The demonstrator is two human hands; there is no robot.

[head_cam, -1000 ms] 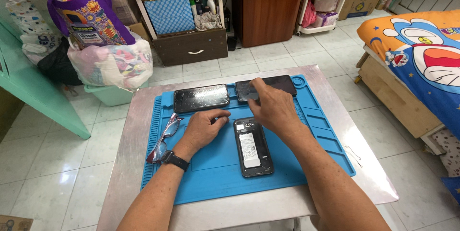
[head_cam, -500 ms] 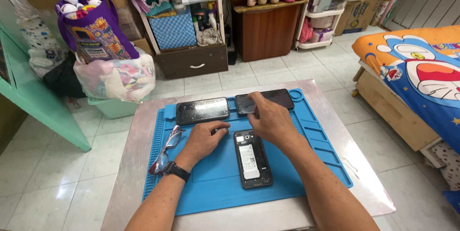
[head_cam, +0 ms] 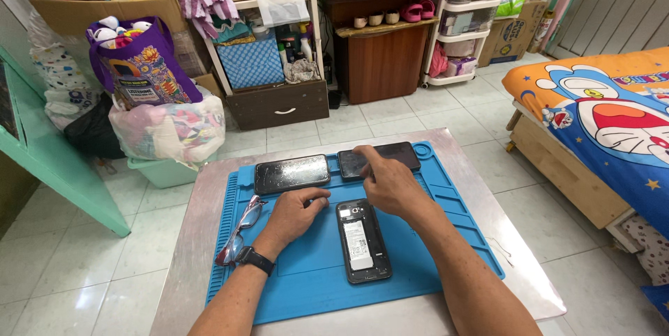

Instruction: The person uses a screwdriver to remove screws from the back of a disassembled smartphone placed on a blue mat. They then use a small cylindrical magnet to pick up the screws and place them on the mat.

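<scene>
1. Seen from above, a person's two bare forearms reach across a blue work mat [head_cam: 306, 273] that covers most of a small metal table [head_cam: 188, 238]; the table stands on a pale tiled floor.
2. Centrally on the mat lies an opened phone [head_cam: 362, 240], back cover off, its battery with a white label showing; it lies lengthwise, pointing away from the person, between the two hands.
3. The left hand [head_cam: 296, 214] rests palm down on the mat just left of the opened phone; its fingers are loosely curled and grip nothing; the fingertips lie near the phone's top left corner, and whether they touch it cannot be told; a black wristwatch [head_cam: 254, 259] sits on that wrist.
4. The right hand [head_cam: 390, 182] is above the top of the opened phone; its fingers are loosely bent and hold nothing; the forefinger stretches forward onto a dark phone [head_cam: 380, 158] lying crosswise at the mat's far edge.
5. Beside that dark phone, to its left and just apart, lies a second phone [head_cam: 291, 173], also crosswise, its glass showing pale marks.
6. Red-framed spectacles [head_cam: 240, 228] lie at the mat's left edge, near the left wrist.
7. Beyond the table stand a purple bag [head_cam: 143, 71], a dark wooden cabinet [head_cam: 380, 60] and stacked plastic drawers [head_cam: 474, 15]; a bed with a cartoon cover [head_cam: 613, 120] is at the right.
</scene>
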